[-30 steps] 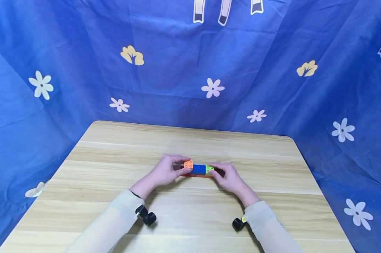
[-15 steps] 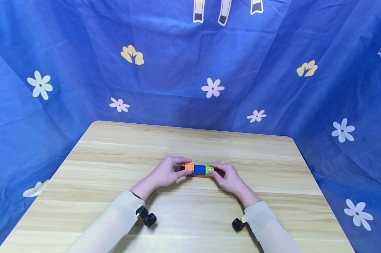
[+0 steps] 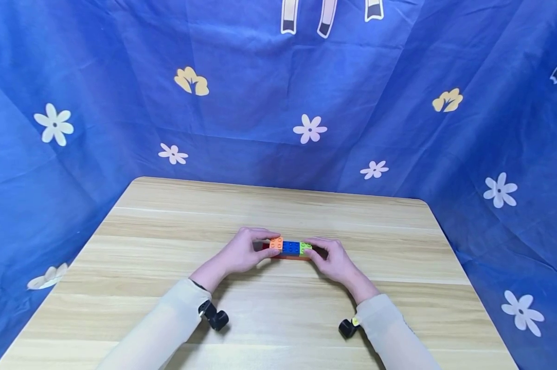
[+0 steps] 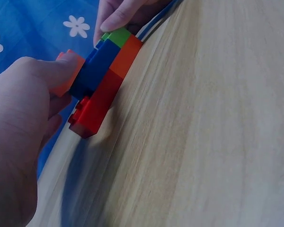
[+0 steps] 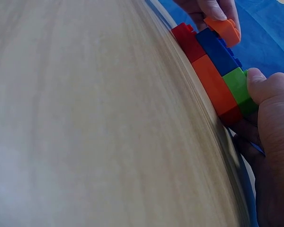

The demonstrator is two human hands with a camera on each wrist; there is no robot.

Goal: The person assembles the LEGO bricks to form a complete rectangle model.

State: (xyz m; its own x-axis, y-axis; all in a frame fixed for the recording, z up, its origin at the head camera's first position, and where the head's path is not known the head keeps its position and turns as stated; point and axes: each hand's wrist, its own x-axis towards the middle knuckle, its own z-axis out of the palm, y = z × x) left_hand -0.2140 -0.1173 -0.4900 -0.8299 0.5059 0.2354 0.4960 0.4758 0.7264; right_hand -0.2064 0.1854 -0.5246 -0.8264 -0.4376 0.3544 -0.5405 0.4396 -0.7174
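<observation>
My left hand (image 3: pixel 246 252) pinches a small orange brick (image 3: pixel 276 243) between thumb and fingers. That brick sits over the left end of a blue brick (image 5: pixel 220 51), slightly tilted in the right wrist view; whether its studs are engaged cannot be told. Below, a red brick (image 4: pixel 94 111) and a longer orange brick (image 5: pixel 213 85) form the bottom row on the table. The red one's studs show at its outer end. A green brick (image 5: pixel 239 87) lies beside the blue one on the upper row. My right hand (image 3: pixel 336 262) grips the green end, thumb on the near side.
The wooden table (image 3: pixel 283 318) extends around the bricks on all sides. Behind it and at both sides hangs a blue curtain (image 3: pixel 250 128) with flower prints. A black wrist camera (image 3: pixel 215 317) sits at the left cuff, another black camera (image 3: pixel 347 328) at the right.
The small orange brick in my left hand has moved slightly right and lower, mostly in the first half second. My right hand keeps its hold on the green end.
</observation>
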